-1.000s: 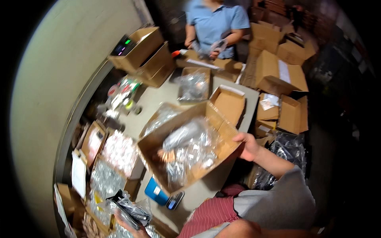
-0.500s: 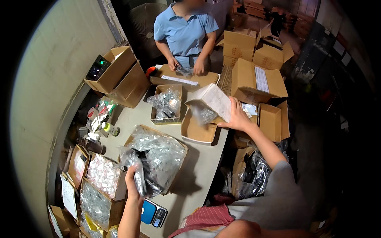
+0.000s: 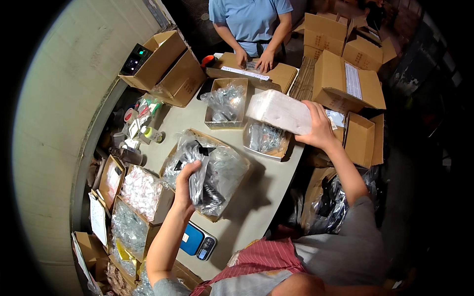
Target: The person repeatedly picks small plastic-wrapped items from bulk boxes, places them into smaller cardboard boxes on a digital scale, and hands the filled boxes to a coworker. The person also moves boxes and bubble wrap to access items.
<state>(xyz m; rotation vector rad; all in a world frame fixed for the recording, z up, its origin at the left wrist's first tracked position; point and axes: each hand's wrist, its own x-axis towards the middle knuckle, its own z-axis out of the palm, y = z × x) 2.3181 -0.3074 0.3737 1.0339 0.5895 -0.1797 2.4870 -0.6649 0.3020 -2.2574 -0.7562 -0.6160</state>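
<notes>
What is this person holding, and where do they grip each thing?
The left hand holds a dark bundle in clear plastic by its left side; the right hand holds a whitish, rectangular cardboard box by its right end.

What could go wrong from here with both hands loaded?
Anything left in the white box, which the right hand holds tipped over the shallow cardboard tray, might spill outside it. The tray sits near the table edge and could be knocked off. The bagged black item in the left hand might slip into the carton beneath.
</notes>
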